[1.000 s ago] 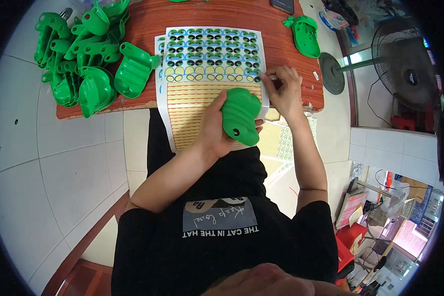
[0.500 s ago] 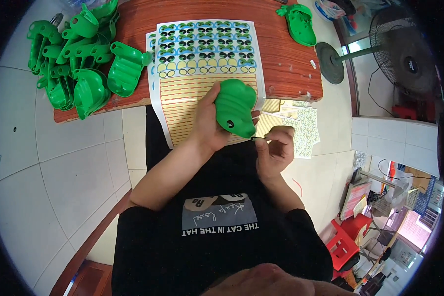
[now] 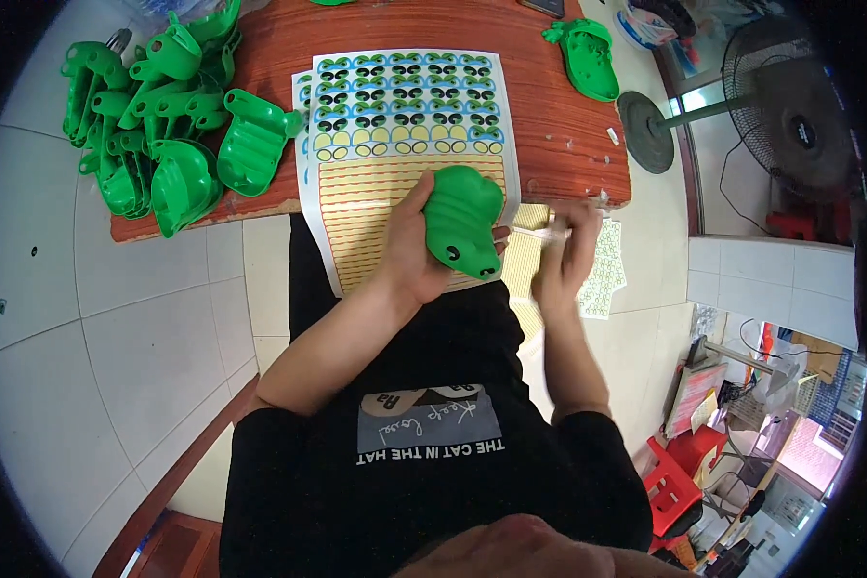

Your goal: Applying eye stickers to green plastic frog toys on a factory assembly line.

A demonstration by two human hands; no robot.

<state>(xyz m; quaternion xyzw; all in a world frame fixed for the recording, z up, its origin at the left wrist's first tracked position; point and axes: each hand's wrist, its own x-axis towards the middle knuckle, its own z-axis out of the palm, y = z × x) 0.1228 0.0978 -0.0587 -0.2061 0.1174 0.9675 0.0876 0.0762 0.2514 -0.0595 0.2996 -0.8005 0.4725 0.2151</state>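
My left hand (image 3: 411, 252) is wrapped round a green plastic animal-shaped toy half (image 3: 460, 217), its ridged outer side facing up. Two black-and-white eye stickers are on its lower end. To its right, my right hand (image 3: 565, 260) is lifted beside the table edge, smeared by motion, so its fingers and anything in them are unclear. Beneath the toy lies a sticker sheet (image 3: 356, 183) with rows of green eyes, yellow ovals and red-lined yellow strips, hanging over the table's front edge.
A pile of green plastic toy halves (image 3: 178, 183) covers the left of the brown table (image 3: 559, 144). One more green piece (image 3: 590, 63) lies at the far right. Below the right edge are more printed sheets (image 3: 602, 270). A black fan (image 3: 790, 125) and red stool (image 3: 669, 486) stand at right.
My right hand has moved up and right, away from the toy. The toy's lower tip now bears a second eye sticker. My left hand still holds the toy, slightly lower in view.
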